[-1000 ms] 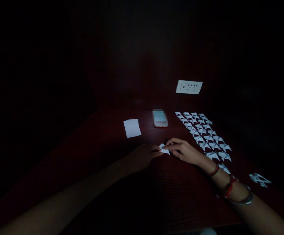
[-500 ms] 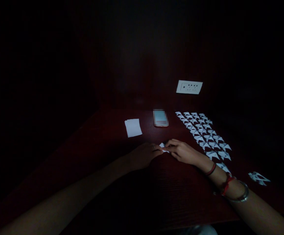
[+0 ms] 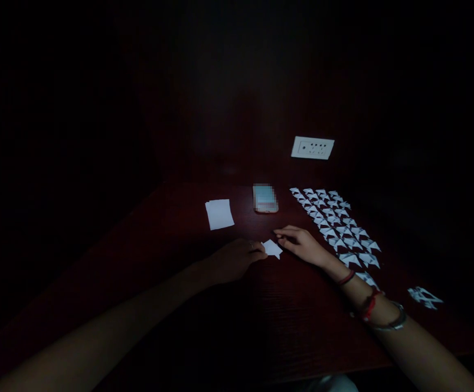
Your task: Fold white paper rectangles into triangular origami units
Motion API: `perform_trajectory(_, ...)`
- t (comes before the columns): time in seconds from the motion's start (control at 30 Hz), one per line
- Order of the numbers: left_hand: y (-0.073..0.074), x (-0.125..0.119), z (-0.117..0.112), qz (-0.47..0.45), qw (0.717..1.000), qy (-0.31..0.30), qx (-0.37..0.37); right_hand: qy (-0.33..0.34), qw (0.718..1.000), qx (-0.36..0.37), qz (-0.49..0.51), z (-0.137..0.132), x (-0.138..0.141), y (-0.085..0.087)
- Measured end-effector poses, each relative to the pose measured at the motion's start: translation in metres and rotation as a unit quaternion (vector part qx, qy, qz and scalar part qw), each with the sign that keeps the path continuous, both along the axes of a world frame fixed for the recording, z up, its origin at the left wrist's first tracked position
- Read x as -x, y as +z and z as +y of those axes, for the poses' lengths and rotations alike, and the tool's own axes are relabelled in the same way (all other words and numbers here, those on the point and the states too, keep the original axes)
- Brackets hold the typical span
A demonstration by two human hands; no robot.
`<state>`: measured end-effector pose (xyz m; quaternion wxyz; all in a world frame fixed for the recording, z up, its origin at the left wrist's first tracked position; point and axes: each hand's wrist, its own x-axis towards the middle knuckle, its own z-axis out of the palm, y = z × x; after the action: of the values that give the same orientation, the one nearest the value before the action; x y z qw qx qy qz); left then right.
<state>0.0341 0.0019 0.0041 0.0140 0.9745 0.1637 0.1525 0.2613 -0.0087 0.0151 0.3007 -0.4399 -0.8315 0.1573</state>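
Observation:
Between my hands is a small folded white paper (image 3: 273, 249) with pointed corners, low over the dark red table (image 3: 294, 316). My left hand (image 3: 241, 258), a ring on one finger, pinches its left edge between thumb and fingers. Just right of the paper, my right hand (image 3: 300, 243) is apart from it, fingers stretched loosely to the left with nothing visible in them. Rows of folded white paper pieces (image 3: 335, 220) lie to the right, partly behind my right forearm. A stack of square white paper sheets (image 3: 219, 214) rests beyond my left hand.
A phone (image 3: 265, 198) with a blurred screen lies toward the back of the table. On the wall behind is a white socket panel (image 3: 313, 147). A small heap of white paper pieces (image 3: 425, 298) sits at the far right. The surroundings are very dark.
My right hand has let go of the folded paper and opened slightly away from it. More of the paper now shows, still in my left hand. The view has shifted slightly.

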Motion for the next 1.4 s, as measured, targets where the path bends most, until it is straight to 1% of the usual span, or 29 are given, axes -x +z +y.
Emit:
perform_trajectory(0.1,0.001,0.001,0.002,-0.01,1.0,-0.026,-0.001,-0.03,0.996,0.08,0.033,0.004,0.004,-0.006)
perform_trajectory(0.2,0.002,0.0,0.003,-0.011,0.999,-0.039,-0.004,-0.054,0.982,0.156,0.094,0.008,0.006,-0.012)
perform_trajectory(0.27,0.001,-0.002,0.002,-0.009,0.999,-0.036,-0.007,-0.058,0.971,0.186,0.138,0.01,0.006,-0.014)
perform_trajectory(0.33,0.001,-0.003,0.001,-0.006,0.999,-0.031,-0.011,-0.053,0.964,0.196,0.171,0.009,0.008,-0.014)
perform_trajectory(0.4,0.0,-0.003,0.0,-0.003,0.999,-0.028,-0.016,-0.049,0.967,0.176,0.179,0.007,0.009,-0.014)
perform_trajectory(0.5,-0.001,-0.003,0.0,0.004,1.0,-0.024,-0.019,-0.053,0.979,0.115,0.158,0.001,0.011,-0.011)
perform_trajectory(0.57,-0.001,-0.004,0.0,0.012,1.0,-0.016,-0.016,-0.052,0.984,0.092,0.146,-0.002,0.01,-0.01)
perform_trajectory(0.67,-0.002,-0.005,-0.001,0.012,1.0,-0.004,-0.014,-0.049,0.985,0.097,0.136,-0.004,0.007,-0.01)
perform_trajectory(0.77,-0.001,-0.006,-0.004,0.01,1.0,0.0,-0.009,-0.043,0.99,0.092,0.096,-0.004,0.004,-0.008)
perform_trajectory(0.83,-0.001,-0.006,-0.005,0.011,1.0,0.0,-0.007,-0.02,0.994,0.081,0.065,-0.005,0.003,-0.006)
perform_trajectory(0.97,-0.002,-0.006,-0.006,0.014,1.0,-0.003,-0.011,0.05,0.997,0.062,0.018,-0.009,0.004,0.001)
perform_trajectory(1.1,-0.001,-0.006,-0.008,0.015,1.0,0.001,-0.006,0.089,0.996,0.011,-0.018,-0.013,0.004,0.004)
perform_trajectory(1.23,0.001,-0.006,-0.01,0.008,1.0,0.005,-0.004,0.112,0.993,-0.008,-0.033,-0.013,0.004,0.003)
perform_trajectory(1.33,0.001,-0.006,-0.01,0.02,1.0,0.006,-0.006,0.115,0.993,0.007,-0.026,-0.012,0.003,0.003)
perform_trajectory(1.4,0.0,-0.006,-0.009,0.028,1.0,0.01,-0.009,0.102,0.994,0.022,-0.007,-0.012,0.003,0.002)
